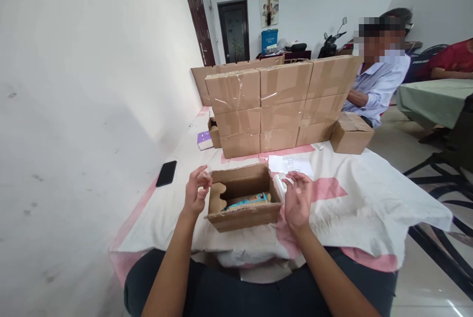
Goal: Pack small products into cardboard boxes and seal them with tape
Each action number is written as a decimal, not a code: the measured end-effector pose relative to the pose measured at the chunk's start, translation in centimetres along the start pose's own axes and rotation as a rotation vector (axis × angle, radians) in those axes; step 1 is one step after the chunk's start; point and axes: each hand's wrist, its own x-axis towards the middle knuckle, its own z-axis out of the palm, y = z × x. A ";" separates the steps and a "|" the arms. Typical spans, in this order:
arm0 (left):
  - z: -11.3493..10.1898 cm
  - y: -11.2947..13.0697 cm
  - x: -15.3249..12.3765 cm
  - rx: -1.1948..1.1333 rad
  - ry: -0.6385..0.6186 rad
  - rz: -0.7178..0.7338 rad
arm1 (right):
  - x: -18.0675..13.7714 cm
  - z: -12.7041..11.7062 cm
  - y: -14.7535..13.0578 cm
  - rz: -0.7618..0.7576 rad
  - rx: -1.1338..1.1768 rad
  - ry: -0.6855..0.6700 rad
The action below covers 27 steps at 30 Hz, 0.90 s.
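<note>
A table spread with a white-and-pink cloth (373, 199) fills the middle of the scene, and toward its far side stands a wall of taped cardboard boxes (283, 110), three across and three high. At the far right, a person in a pale blue shirt (388, 78) sits beyond that wall. Near the person wearing the camera, an open carton (244, 219) rests on the cloth, and a smaller taped box (352, 140) sits at the wall's right end. The left hand (197, 191) is just beside the carton's left end, its fingers parted and half curled; the right hand (298, 201) is by the right end, its fingers loosely bent and spread. Whether either touches the cardboard I cannot tell. A printed sheet (297, 164) lies beyond the right hand. Inside the carton, a blue packet (251, 201) lies along the near wall. A black phone (166, 174) lies to the left, and farther off is a purple-and-white pack (204, 141).
</note>
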 end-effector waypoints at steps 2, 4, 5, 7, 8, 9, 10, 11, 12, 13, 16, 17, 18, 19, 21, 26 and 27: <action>-0.3 0.0 0.3 -0.010 -0.012 0.003 | -0.2 -0.3 -0.1 0.002 -0.119 -0.353; -0.1 0.3 0.6 -0.034 0.020 0.015 | -0.3 -0.7 -0.1 -0.016 -0.265 -0.694; 0.0 0.5 0.7 -0.040 0.045 0.019 | -0.4 -0.8 0.0 -0.028 -0.312 -0.783; 0.2 1.1 1.1 -0.049 0.084 0.027 | -0.6 -1.0 0.2 -0.036 -0.351 -0.804; 0.2 1.4 1.3 -0.057 0.094 0.034 | -0.8 -1.0 0.4 -0.028 -0.363 -0.780; 0.1 1.6 1.4 -0.060 0.093 0.039 | -1.1 -1.0 0.7 -0.013 -0.380 -0.746; 0.0 1.8 1.6 -0.050 0.085 0.037 | -1.4 -0.8 0.9 0.003 -0.405 -0.704; -0.1 1.9 1.8 -0.019 0.071 0.032 | -1.7 -0.7 1.1 0.021 -0.435 -0.652; -0.3 2.1 2.0 0.036 0.054 0.027 | -2.1 -0.5 1.3 0.038 -0.464 -0.594; -0.3 2.2 2.2 0.111 0.035 0.026 | -2.4 -0.2 1.5 0.054 -0.487 -0.541; 0.0 2.8 2.5 0.336 -0.086 0.015 | -2.6 0.4 1.7 0.070 -0.531 -0.500; 0.3 3.1 2.5 0.395 -0.157 -0.004 | -2.5 0.5 1.7 0.062 -0.549 -0.519; 0.5 3.4 2.5 0.447 -0.231 -0.027 | -2.3 0.6 1.7 0.047 -0.569 -0.545; 0.8 3.7 2.4 0.494 -0.289 -0.049 | -2.1 0.6 1.6 0.026 -0.589 -0.569; 1.0 4.3 2.2 0.535 -0.315 -0.088 | -1.7 0.6 1.6 -0.019 -0.627 -0.602; 0.8 5.4 2.0 0.279 -0.345 -0.315 | -1.2 0.1 2.1 -0.115 -0.683 -0.627; 0.9 5.4 2.0 0.236 -0.393 -0.356 | -1.2 0.1 2.2 -0.134 -0.679 -0.627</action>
